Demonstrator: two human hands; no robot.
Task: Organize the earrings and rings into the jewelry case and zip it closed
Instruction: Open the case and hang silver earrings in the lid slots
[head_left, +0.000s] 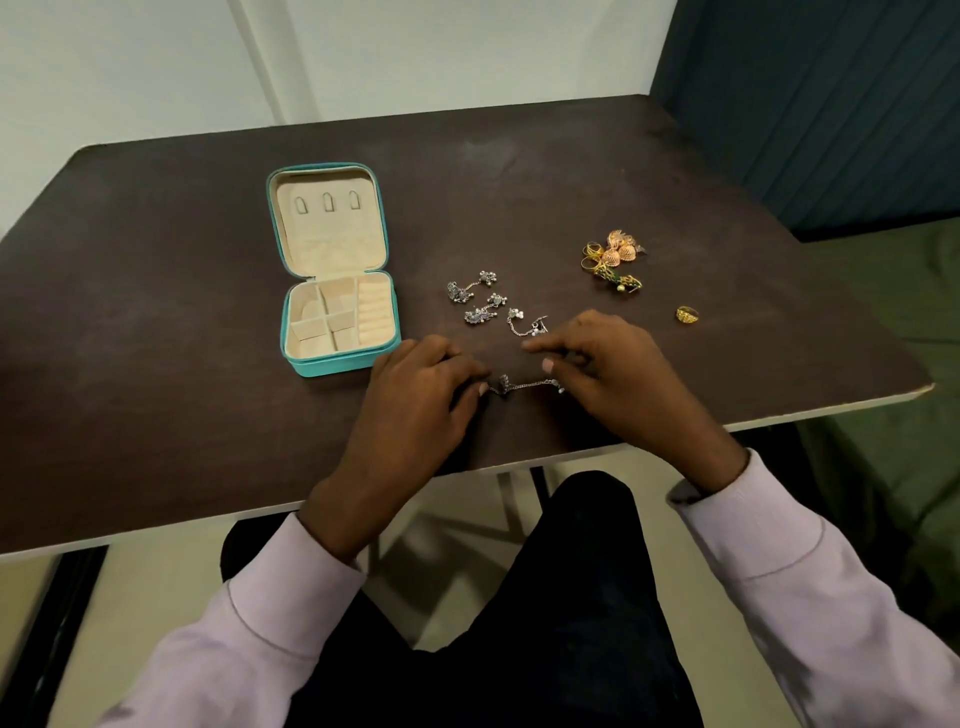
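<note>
A teal jewelry case (291, 332) lies open on the dark table, with a beige lining and empty compartments. Right of it lie several silver chain earrings (483, 301). One silver chain earring (530, 385) lies stretched between my hands near the table's front. My left hand (421, 395) pinches its left end with curled fingers. My right hand (613, 374) pinches its right end. A pile of gold earrings and rings (613, 260) sits further right. A single gold ring (687, 314) lies apart from it.
The table's front edge (779, 421) runs just below my wrists. A white wall stands behind the table and a dark teal panel (810, 104) at the right. My lap is under the table.
</note>
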